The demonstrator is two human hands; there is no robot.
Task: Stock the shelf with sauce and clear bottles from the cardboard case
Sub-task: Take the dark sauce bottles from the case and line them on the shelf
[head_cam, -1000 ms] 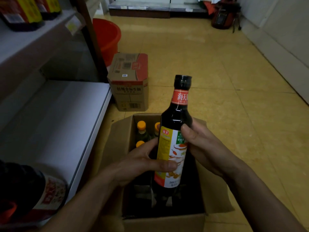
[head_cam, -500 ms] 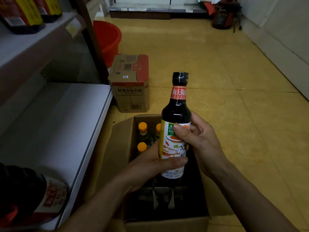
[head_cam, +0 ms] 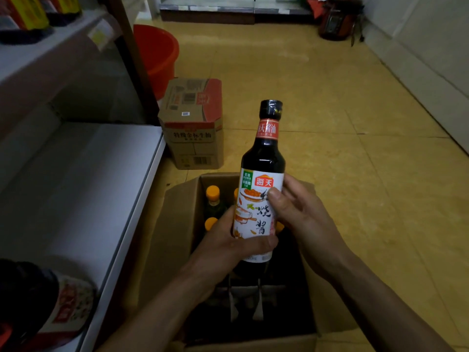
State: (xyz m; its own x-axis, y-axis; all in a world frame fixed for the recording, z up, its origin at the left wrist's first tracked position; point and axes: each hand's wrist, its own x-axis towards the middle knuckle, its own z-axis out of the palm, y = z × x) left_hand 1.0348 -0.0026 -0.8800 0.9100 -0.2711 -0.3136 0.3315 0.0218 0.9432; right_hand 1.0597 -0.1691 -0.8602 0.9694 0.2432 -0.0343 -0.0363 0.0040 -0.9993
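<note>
1. Sauce bottle [head_cam: 262,158]: dark liquid, black cap, red neck band, white label facing the camera. It is upright and held in the air over the open cardboard case [head_cam: 175,240], clear of the shelf.
2. Left hand [head_cam: 225,245]: clamped round the lower part of the label, thumb lying across the front, fingers wrapped behind.
3. Right hand [head_cam: 302,219]: gripping the bottle from the right at mid label, thumb pressed on the front, fingers curled round the back.
4. Cardboard case: on the floor, flaps open, just beside the lower shelf [head_cam: 76,189]. The interior is dark, and the card dividers [head_cam: 256,303] show near the front.
5. Orange-capped clear bottles [head_cam: 212,196]: standing at the far left of the case, partly hidden behind the left hand. The count is unclear.
6. Lower shelf: white. One dark bottle [head_cam: 43,301] with a red-and-white label is at the near-left edge, blurred.
7. Upper shelf [head_cam: 50,47]: dark bottles with yellow labels [head_cam: 28,16] at the top left.
8. Closed carton [head_cam: 194,123]: on the yellow tiled floor beyond the case, with a red bucket [head_cam: 157,52] behind it.
</note>
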